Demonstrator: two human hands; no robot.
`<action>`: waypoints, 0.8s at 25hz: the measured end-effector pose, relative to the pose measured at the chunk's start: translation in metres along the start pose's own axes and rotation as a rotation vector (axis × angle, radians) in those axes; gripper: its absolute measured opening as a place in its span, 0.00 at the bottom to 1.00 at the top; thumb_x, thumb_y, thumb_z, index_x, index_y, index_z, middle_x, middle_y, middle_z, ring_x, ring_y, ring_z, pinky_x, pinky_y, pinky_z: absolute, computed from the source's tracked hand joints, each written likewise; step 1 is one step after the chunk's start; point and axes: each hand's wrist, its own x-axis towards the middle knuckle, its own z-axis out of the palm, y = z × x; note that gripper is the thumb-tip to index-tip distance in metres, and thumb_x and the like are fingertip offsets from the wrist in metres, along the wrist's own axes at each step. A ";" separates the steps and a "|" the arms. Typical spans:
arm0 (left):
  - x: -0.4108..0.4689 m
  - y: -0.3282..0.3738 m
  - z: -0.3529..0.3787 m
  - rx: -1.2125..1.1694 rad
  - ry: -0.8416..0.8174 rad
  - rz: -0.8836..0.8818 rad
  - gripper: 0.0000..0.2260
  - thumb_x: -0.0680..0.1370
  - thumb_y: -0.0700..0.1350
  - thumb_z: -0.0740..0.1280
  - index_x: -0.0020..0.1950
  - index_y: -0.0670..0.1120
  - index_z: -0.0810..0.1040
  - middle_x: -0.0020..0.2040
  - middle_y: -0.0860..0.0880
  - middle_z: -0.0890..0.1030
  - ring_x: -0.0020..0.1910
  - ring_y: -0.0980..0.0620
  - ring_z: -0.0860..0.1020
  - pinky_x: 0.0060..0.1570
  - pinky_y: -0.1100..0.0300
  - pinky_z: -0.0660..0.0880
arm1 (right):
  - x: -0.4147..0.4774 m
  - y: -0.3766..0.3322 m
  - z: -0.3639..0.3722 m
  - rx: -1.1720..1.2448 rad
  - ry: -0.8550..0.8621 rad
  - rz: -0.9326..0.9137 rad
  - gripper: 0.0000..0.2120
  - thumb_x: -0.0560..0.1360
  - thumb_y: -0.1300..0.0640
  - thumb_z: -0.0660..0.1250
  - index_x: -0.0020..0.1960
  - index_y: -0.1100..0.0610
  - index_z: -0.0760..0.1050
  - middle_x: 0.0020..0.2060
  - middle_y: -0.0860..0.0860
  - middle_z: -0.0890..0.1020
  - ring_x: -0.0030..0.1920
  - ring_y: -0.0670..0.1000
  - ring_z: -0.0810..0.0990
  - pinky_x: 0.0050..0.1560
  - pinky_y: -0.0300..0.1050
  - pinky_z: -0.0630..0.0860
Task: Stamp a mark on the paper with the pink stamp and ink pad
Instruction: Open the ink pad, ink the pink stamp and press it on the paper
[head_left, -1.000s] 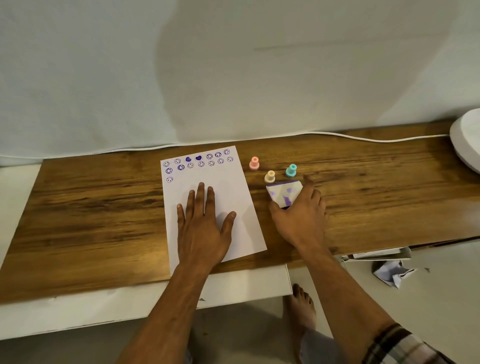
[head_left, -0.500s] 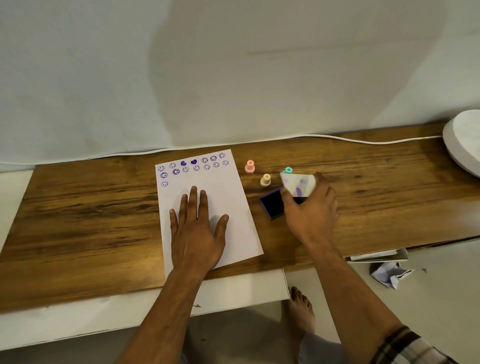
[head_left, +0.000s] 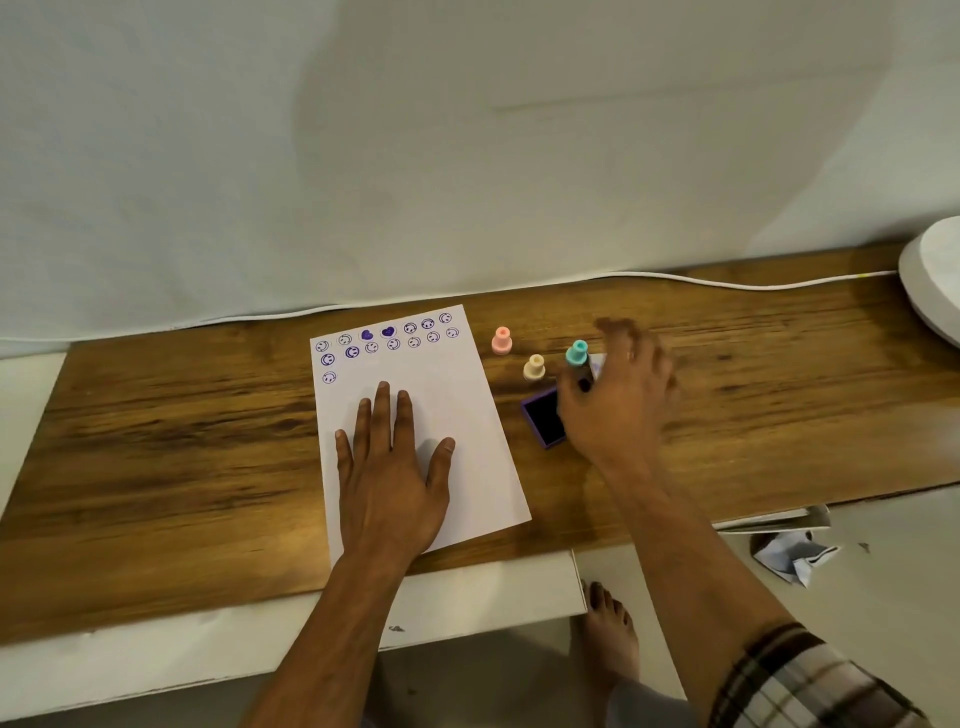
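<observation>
A white sheet of paper (head_left: 457, 415) lies on the wooden table, with two rows of purple smiley and heart marks along its top edge. My left hand (head_left: 389, 467) rests flat on it, fingers spread. The pink stamp (head_left: 501, 341) stands upright just right of the paper's top corner, untouched. The purple ink pad (head_left: 540, 421) lies uncovered, its dark surface showing. My right hand (head_left: 618, 400), blurred, hovers over the pad's right part and holds its white lid (head_left: 597, 365) behind the pad; most of the lid is hidden.
A cream stamp (head_left: 534, 368) and a teal stamp (head_left: 576, 354) stand between the pink stamp and my right hand. A white cable (head_left: 727, 283) runs along the table's back edge. A white round object (head_left: 935, 280) sits at far right. Crumpled paper (head_left: 795, 556) lies on the floor.
My right hand lifted the white lid off the ink pad and carried it back and to the right, baring the dark pad. My left hand stayed flat on the paper.
</observation>
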 end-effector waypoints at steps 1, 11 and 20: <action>0.000 0.001 -0.001 -0.008 0.007 0.001 0.39 0.78 0.69 0.46 0.84 0.52 0.44 0.85 0.51 0.42 0.84 0.48 0.40 0.81 0.45 0.37 | -0.001 -0.014 0.005 -0.018 -0.015 -0.112 0.26 0.76 0.41 0.72 0.71 0.46 0.72 0.76 0.54 0.71 0.78 0.61 0.63 0.75 0.70 0.62; -0.007 0.001 -0.007 -0.057 0.047 0.031 0.39 0.77 0.70 0.46 0.84 0.52 0.51 0.85 0.50 0.46 0.84 0.49 0.42 0.82 0.43 0.40 | 0.014 -0.062 0.039 -0.317 -0.273 -0.368 0.16 0.82 0.49 0.66 0.69 0.44 0.79 0.69 0.50 0.80 0.76 0.60 0.65 0.77 0.73 0.49; -0.007 0.029 -0.029 -0.686 0.113 0.055 0.23 0.77 0.54 0.70 0.72 0.60 0.75 0.67 0.59 0.79 0.60 0.61 0.81 0.61 0.62 0.78 | -0.070 -0.064 0.001 0.832 -0.235 0.139 0.07 0.78 0.49 0.75 0.51 0.36 0.83 0.47 0.31 0.85 0.52 0.36 0.84 0.44 0.28 0.79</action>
